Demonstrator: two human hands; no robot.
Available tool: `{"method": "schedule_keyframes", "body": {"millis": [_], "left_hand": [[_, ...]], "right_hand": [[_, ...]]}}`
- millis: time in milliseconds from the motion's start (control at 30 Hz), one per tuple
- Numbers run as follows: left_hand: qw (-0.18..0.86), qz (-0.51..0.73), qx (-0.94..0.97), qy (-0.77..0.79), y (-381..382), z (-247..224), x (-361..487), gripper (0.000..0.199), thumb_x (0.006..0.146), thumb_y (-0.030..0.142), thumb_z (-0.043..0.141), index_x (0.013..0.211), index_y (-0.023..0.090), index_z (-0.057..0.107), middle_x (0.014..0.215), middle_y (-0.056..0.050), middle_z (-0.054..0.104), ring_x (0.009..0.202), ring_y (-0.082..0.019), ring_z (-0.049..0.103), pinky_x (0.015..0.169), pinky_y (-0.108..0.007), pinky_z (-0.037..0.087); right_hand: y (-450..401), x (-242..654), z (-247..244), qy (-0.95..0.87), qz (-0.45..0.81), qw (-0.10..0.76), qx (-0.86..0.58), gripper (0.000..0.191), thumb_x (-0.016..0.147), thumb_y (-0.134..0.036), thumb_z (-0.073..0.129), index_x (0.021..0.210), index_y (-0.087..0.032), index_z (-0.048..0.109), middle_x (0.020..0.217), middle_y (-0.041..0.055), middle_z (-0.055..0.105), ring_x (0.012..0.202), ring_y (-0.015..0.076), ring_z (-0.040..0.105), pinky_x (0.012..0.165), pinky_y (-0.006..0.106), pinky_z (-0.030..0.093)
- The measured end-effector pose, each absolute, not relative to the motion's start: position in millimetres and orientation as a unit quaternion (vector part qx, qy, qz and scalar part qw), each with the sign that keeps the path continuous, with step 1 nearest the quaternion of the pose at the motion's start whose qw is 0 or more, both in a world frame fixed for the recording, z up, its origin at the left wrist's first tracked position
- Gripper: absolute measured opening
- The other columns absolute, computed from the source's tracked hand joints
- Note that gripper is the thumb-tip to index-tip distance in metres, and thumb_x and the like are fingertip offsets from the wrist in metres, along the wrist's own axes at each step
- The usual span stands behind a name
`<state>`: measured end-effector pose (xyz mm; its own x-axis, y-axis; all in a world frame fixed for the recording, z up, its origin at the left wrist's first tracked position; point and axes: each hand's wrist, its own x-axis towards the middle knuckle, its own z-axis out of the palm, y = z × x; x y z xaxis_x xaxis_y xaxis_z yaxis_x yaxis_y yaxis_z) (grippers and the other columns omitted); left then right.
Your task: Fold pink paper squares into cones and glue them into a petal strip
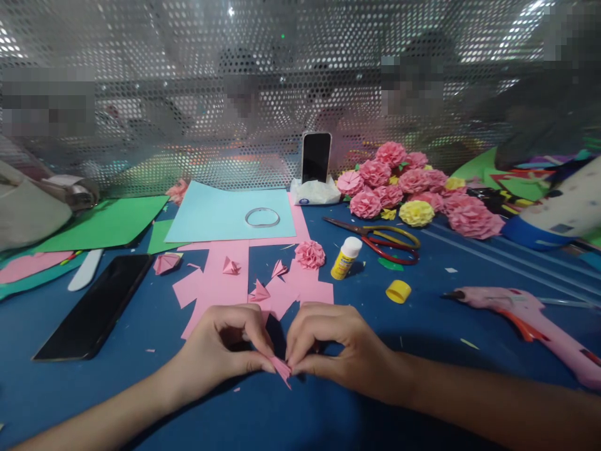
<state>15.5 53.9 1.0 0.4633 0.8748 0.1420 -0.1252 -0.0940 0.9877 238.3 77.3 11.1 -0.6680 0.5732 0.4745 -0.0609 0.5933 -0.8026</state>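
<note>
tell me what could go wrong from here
The pleated pink paper, pinched between the left hand and right hand, could tear or lose its folds. The small folded pieces just beyond might get brushed aside. The glue gun lies near the right forearm; if hot, which I can't tell, its tip could burn it.

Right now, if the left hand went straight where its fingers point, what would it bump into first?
The left hand would probably meet the right hand, just past the folded pink paper pinched between them; depth is hard to judge.
</note>
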Motion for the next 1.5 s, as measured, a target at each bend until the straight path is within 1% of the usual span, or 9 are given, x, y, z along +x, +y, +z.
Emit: {"method": "schedule_keyframes", "body": {"millis": [200,333,667,733,867,933,1200,1400,1500], "left_hand": [[0.59,0.402,0.622,0.32,51,3,15,0.009,0.075,0.013,0.084,0.074,0.015,0.075,0.072,-0.003,0.071,0.067,-0.011,0.066,0.064,-0.018,0.051],[0.579,0.387,0.639,0.326,54,6,14,0.011,0.077,0.014,0.082,0.087,0.018,0.079,0.076,-0.002,0.07,0.067,-0.011,0.066,0.065,-0.018,0.051],[0.478,0.389,0.721,0.317,55,11,10,0.006,0.081,0.015,0.079,0.085,0.019,0.08,0.079,-0.005,0.073,0.071,-0.013,0.068,0.067,-0.02,0.052],[0.447,0.404,0.726,0.331,54,11,9,0.007,0.082,0.014,0.078,0.086,0.019,0.08,0.078,-0.004,0.072,0.071,-0.013,0.068,0.066,-0.02,0.052],[0.372,0.422,0.751,0.345,51,9,11,0.004,0.083,0.014,0.077,0.086,0.018,0.078,0.077,-0.004,0.072,0.068,-0.013,0.067,0.062,-0.02,0.05],[0.347,0.422,0.766,0.338,48,8,13,0.002,0.085,0.015,0.075,0.086,0.017,0.077,0.077,-0.004,0.071,0.067,-0.013,0.066,0.061,-0.02,0.049],[0.295,0.372,0.802,0.362,45,4,17,0.016,0.094,0.025,0.067,0.081,0.015,0.068,0.073,-0.002,0.064,0.065,-0.013,0.059,0.058,-0.021,0.043],[0.062,0.288,0.907,0.3,47,-1,16,0.034,0.105,0.034,0.042,0.078,0.017,0.054,0.068,0.0,0.055,0.058,-0.014,0.046,0.053,-0.027,0.029],[0.08,0.252,0.92,0.291,44,2,18,0.039,0.107,0.032,0.031,0.077,0.018,0.051,0.069,-0.001,0.054,0.059,-0.015,0.045,0.054,-0.029,0.028]], "right_hand": [[78,238,12,-0.821,0.411,0.367,-0.15,0.014,0.089,-0.022,0.073,0.078,-0.013,0.071,0.079,0.0048,0.073,0.077,0.0125,0.067,0.073,0.022,0.052],[78,239,11,-0.823,0.41,0.361,-0.156,0.012,0.089,-0.023,0.072,0.08,-0.015,0.072,0.081,0.0047,0.073,0.079,0.0134,0.067,0.074,0.023,0.053],[77,239,13,-0.821,0.412,0.342,-0.199,0.009,0.091,-0.02,0.068,0.084,-0.016,0.071,0.083,0.0038,0.071,0.078,0.0136,0.064,0.071,0.023,0.05],[77,240,16,-0.834,0.391,0.323,-0.217,0.01,0.094,-0.024,0.064,0.094,-0.016,0.07,0.091,0.0052,0.07,0.08,0.0141,0.063,0.071,0.023,0.048],[74,240,17,-0.879,0.318,0.282,-0.216,0.041,0.098,-0.052,0.053,0.107,-0.013,0.064,0.096,0.0091,0.068,0.084,0.0182,0.06,0.074,0.028,0.047],[74,238,14,-0.898,0.273,0.268,-0.219,0.047,0.099,-0.057,0.046,0.102,-0.014,0.063,0.09,0.0077,0.067,0.08,0.0182,0.059,0.072,0.028,0.044],[76,235,6,-0.93,0.196,0.231,-0.207,0.049,0.109,-0.039,0.025,0.085,-0.016,0.061,0.077,0.0029,0.06,0.071,0.0152,0.051,0.066,0.027,0.038],[76,236,7,-0.944,0.176,0.213,-0.182,0.049,0.109,-0.035,0.025,0.076,-0.017,0.057,0.074,0.0027,0.057,0.069,0.0158,0.047,0.063,0.028,0.036],[76,236,8,-0.947,0.158,0.223,-0.167,0.05,0.11,-0.033,0.024,0.073,-0.017,0.054,0.07,0.0015,0.054,0.065,0.0151,0.043,0.061,0.028,0.034]]}}
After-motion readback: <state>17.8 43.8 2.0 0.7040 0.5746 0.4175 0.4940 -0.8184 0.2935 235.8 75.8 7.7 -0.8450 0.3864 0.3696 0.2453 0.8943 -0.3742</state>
